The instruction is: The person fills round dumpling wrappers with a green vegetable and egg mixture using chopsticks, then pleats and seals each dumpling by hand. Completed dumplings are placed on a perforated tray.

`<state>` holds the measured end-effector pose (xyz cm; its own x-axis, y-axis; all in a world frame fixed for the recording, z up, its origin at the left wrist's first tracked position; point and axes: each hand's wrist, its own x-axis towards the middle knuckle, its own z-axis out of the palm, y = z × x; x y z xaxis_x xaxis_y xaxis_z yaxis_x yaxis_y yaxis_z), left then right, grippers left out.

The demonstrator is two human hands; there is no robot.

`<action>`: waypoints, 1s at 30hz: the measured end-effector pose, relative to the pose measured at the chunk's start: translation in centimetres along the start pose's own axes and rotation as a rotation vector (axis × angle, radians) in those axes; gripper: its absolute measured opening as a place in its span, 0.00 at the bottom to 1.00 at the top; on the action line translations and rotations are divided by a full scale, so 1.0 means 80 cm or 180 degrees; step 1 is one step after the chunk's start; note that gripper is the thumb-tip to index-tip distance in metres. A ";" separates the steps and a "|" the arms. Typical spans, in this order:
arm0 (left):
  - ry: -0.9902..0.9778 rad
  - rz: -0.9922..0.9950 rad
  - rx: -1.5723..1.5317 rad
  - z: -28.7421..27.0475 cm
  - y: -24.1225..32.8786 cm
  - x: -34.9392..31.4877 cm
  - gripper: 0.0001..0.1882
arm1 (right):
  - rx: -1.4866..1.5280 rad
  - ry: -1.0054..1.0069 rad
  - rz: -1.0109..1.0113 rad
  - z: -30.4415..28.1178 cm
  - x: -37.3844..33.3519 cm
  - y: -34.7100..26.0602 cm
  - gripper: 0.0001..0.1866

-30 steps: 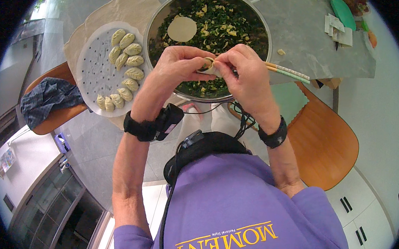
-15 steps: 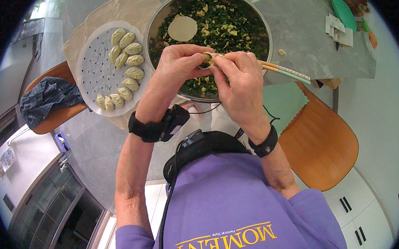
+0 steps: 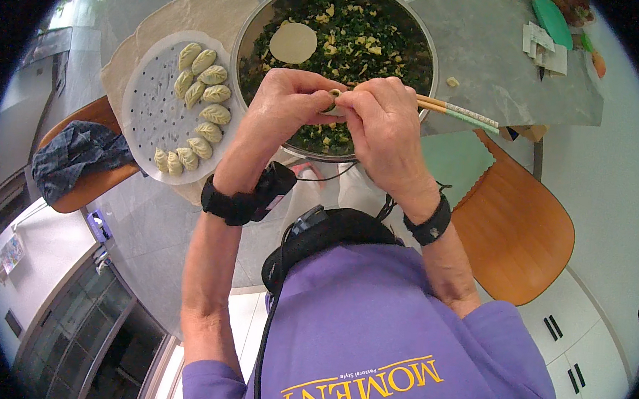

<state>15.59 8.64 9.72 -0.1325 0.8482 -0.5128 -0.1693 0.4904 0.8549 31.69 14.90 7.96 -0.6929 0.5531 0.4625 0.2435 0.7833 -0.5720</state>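
Over the near half of a metal bowl (image 3: pixel 432 59), my left hand (image 3: pixel 285 101) and my right hand (image 3: pixel 384 122) pinch a small dumpling (image 3: pixel 333 101) from both sides. Most of the dumpling is hidden by fingers; a bit of pale wrapper and dark filling shows between the fingertips. Chopped green filling with yellow bits (image 3: pixel 346 34) fills the bowl, and a round dough wrapper (image 3: pixel 293 43) lies on it at the left. A pair of chopsticks (image 3: pixel 459 114) sticks out to the right from behind my right hand, across the bowl's rim.
Left of the bowl, several pleated dumplings (image 3: pixel 215 114) lie in a curve on a round perforated white sheet (image 3: pixel 150 125), over a beige cloth (image 3: pixel 192 13). An orange chair (image 3: pixel 514 220) stands at right, another with dark cloth (image 3: pixel 81 160) at left. A green lid (image 3: pixel 550 23) sits at far right.
Both hands stay at the same spot over the bowl. The right fingers have shifted slightly along the dumpling's edge, and less of its opening shows between the fingertips.
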 end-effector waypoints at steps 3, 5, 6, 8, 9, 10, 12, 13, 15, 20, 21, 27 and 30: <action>-0.0172 0.0022 0.0057 -0.005 0.005 -0.001 0.14 | 0.0361 -0.0013 0.0330 -0.004 0.004 0.005 0.07; -0.0226 0.0059 0.0043 -0.007 0.007 -0.001 0.15 | 0.0502 -0.0113 0.0460 -0.007 0.005 0.008 0.06; -0.0240 0.0077 0.0048 -0.007 0.008 -0.001 0.15 | 0.0574 -0.0157 0.0510 -0.008 0.006 0.008 0.06; -0.0204 0.0049 -0.0071 -0.007 0.008 -0.001 0.15 | 0.0511 -0.0114 0.0498 -0.007 0.006 0.009 0.05; -0.0157 0.0004 -0.0192 -0.006 0.008 -0.001 0.16 | 0.0481 -0.0084 0.0484 -0.006 0.006 0.010 0.04; -0.0110 -0.0040 -0.0313 -0.006 0.007 -0.002 0.17 | 0.0548 -0.0023 0.0567 -0.006 0.005 0.010 0.04; -0.0018 0.0082 -0.0648 -0.005 0.003 -0.008 0.17 | 0.0686 0.0103 0.0737 -0.003 0.003 0.009 0.05; -0.0015 0.0207 -0.0843 -0.005 0.002 -0.010 0.18 | 0.0823 0.0185 0.0884 -0.002 0.002 0.008 0.04; 0.0062 0.0143 -0.1006 -0.003 -0.003 -0.013 0.17 | 0.1126 0.0353 0.1169 0.001 -0.001 0.006 0.04; 0.0270 0.0150 -0.1489 0.015 -0.020 -0.013 0.16 | 0.1380 0.0699 0.1299 0.009 -0.004 -0.003 0.03; 0.0197 0.0145 -0.1654 0.017 -0.022 -0.013 0.16 | 0.1505 0.0725 0.1357 0.010 -0.005 -0.005 0.03; 0.0218 0.0265 -0.1464 0.023 -0.023 -0.012 0.15 | 0.1105 0.0573 0.1292 0.009 -0.008 -0.008 0.04; 0.0503 0.0409 -0.1157 0.030 -0.021 -0.012 0.14 | 0.1063 0.0614 0.1142 0.011 -0.007 -0.009 0.04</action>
<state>18.30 7.50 8.95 -0.3185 0.8429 -0.4338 -0.4716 0.2560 0.8438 31.31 13.82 7.53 -0.4606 0.8368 0.2961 0.1911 0.4192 -0.8875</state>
